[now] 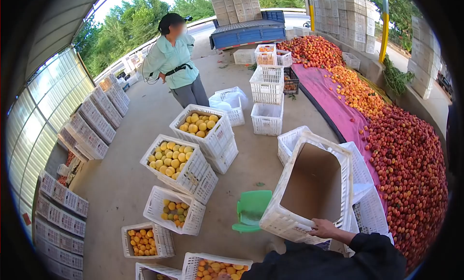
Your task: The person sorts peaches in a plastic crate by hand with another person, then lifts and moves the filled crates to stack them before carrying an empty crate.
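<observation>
My right hand (pixel 323 228) has its fingers closed on the near rim of a large white crate (pixel 290 227). Brown cardboard (pixel 314 176) lines the inside of this crate, and no fruit shows in it. At the bottom edge, part of what looks like my left hand (pixel 224 275) is over a white crate (pixel 190 266) of orange-yellow fruit (pixel 212 266); its fingers cannot be made out. A green plastic chair (pixel 253 208) is just left of the lined crate.
Crates of yellow fruit (pixel 170 159) stand left of centre. A person (pixel 176 57) stands behind them. Heaped red fruit (pixel 411 173) lies along the right side on pink cloth (pixel 321 94). A blue truck bed (pixel 249 32) and stacked crates (pixel 87 127) are farther off.
</observation>
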Action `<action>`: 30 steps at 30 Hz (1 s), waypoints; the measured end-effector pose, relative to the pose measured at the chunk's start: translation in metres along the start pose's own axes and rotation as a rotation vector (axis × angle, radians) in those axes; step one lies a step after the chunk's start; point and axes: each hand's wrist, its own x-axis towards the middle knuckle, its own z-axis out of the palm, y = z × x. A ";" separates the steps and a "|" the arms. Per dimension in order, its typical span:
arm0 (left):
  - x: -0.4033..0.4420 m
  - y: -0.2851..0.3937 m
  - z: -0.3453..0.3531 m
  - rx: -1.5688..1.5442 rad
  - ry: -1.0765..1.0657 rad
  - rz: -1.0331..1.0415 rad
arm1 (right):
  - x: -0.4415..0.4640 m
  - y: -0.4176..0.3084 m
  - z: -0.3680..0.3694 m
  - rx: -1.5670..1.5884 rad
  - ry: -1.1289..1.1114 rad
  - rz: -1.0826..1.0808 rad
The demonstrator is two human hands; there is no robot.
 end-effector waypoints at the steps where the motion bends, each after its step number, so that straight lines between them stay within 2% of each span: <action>1: -0.001 -0.001 0.002 -0.008 0.002 -0.016 | 0.002 -0.001 0.000 -0.025 -0.013 0.010; 23: -0.051 -0.051 0.048 -0.253 0.159 -0.125 | 0.066 -0.002 -0.021 -0.306 -0.210 -0.126; 29: -0.062 -0.099 0.076 -0.384 0.162 -0.140 | 0.070 -0.001 -0.025 -0.323 -0.236 -0.217; 30: -0.064 -0.099 0.077 -0.412 0.194 -0.251 | 0.072 0.000 -0.025 -0.326 -0.240 -0.223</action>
